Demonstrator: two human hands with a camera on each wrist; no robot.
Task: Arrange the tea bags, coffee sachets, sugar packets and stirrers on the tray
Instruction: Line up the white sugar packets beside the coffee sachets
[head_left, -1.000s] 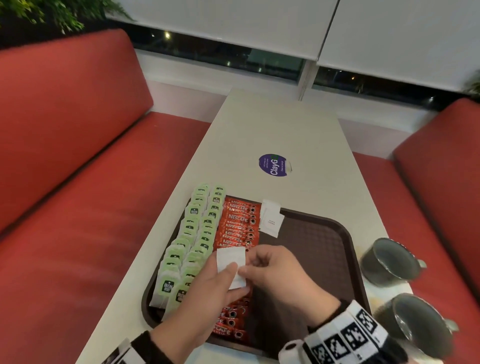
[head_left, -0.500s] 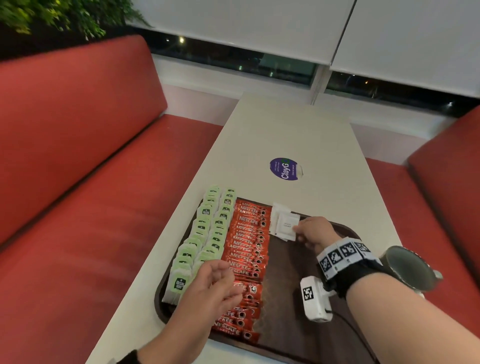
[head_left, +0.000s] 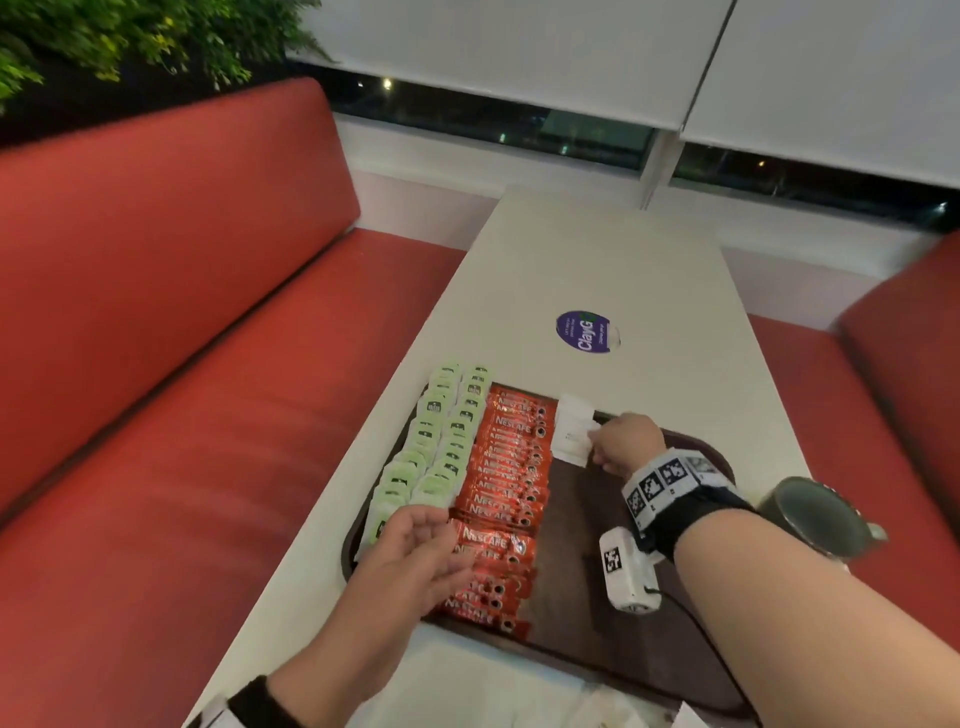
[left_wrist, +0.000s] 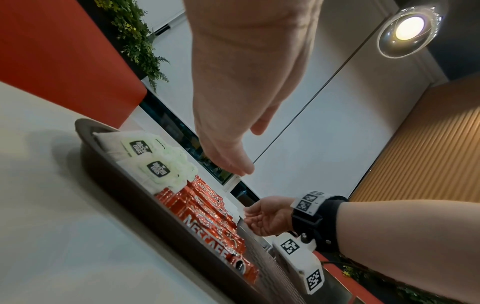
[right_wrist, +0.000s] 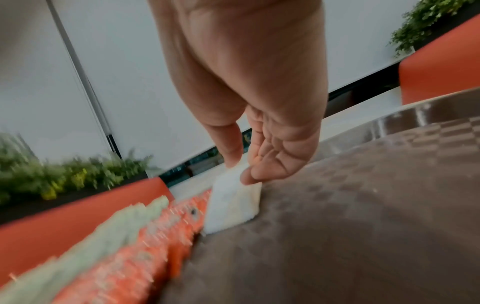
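Note:
A dark brown tray (head_left: 576, 525) lies on the white table. It holds two columns of green tea bags (head_left: 441, 447) and a column of red coffee sachets (head_left: 511, 467). A small pile of white sugar packets (head_left: 569, 436) sits at its far end. My right hand (head_left: 595, 441) reaches there, and thumb and fingers pinch the edge of the top sugar packet (right_wrist: 231, 205) as it lies on the pile. My left hand (head_left: 441, 540) hovers over the near end of the rows, fingers relaxed and holding nothing. No stirrers are in view.
A grey mug (head_left: 810, 519) stands on the table just right of the tray, behind my right forearm. A round purple sticker (head_left: 584, 332) marks the table beyond the tray. Red benches flank the table. White paper (head_left: 519, 691) lies at the near edge.
A second ago both hands held one white packet over the sachets. The left hand let go; the right carried the packet to the far pile and stays on it.

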